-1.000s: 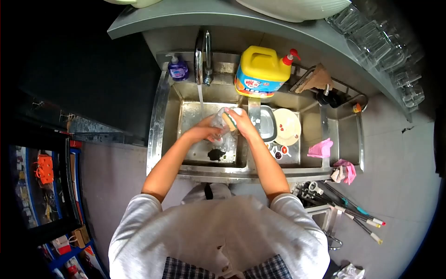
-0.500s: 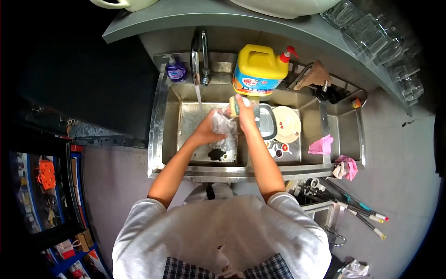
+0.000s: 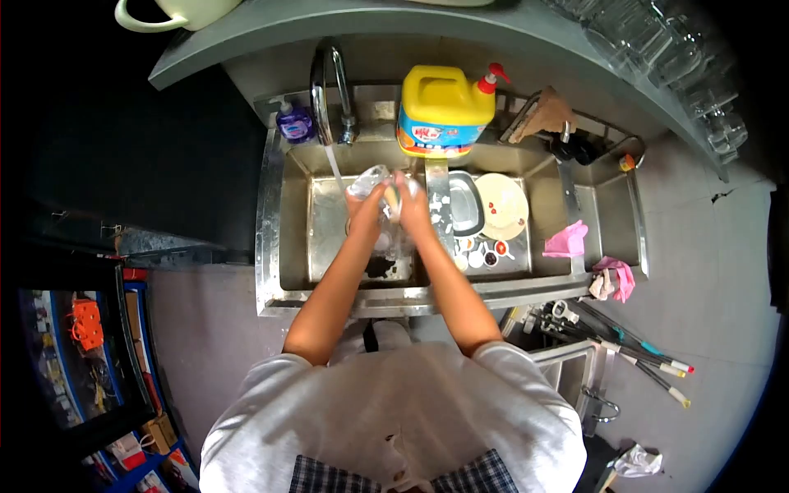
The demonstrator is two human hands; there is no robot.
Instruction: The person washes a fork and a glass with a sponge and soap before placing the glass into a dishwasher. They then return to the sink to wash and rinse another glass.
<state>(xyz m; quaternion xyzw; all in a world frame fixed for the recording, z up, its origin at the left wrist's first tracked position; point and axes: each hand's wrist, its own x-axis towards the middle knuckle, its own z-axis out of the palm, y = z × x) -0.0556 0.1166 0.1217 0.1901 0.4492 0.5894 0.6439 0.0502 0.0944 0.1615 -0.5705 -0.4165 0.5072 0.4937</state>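
Over the left sink basin (image 3: 323, 255), my left hand (image 3: 364, 207) grips a clear glass (image 3: 369, 178), its fingers wrapped round the side. Right beside it, my right hand (image 3: 413, 207) is closed on a yellowish sponge (image 3: 392, 200), which is pressed against the glass. White suds show on the right fingers, and both hands are slightly blurred. Water runs from the chrome faucet (image 3: 319, 90) just left of the glass. Below the hands, a dark patch (image 3: 380, 267) lies on the basin floor.
In the middle basin are a grey-rimmed dish (image 3: 468, 205), a cream plate (image 3: 514, 214) and several small spoon-like dishes. A yellow detergent jug (image 3: 440, 123) and a purple soap bottle (image 3: 294, 123) stand behind. Pink cloths (image 3: 567, 240) hang at right. Glasses (image 3: 657, 49) line the overhead shelf (image 3: 370, 37).
The glass has been raised and tilted, its bottom or rim now nearer the faucet. My right hand has moved left and down, bringing the sponge against the glass. The camera view has shifted slightly.
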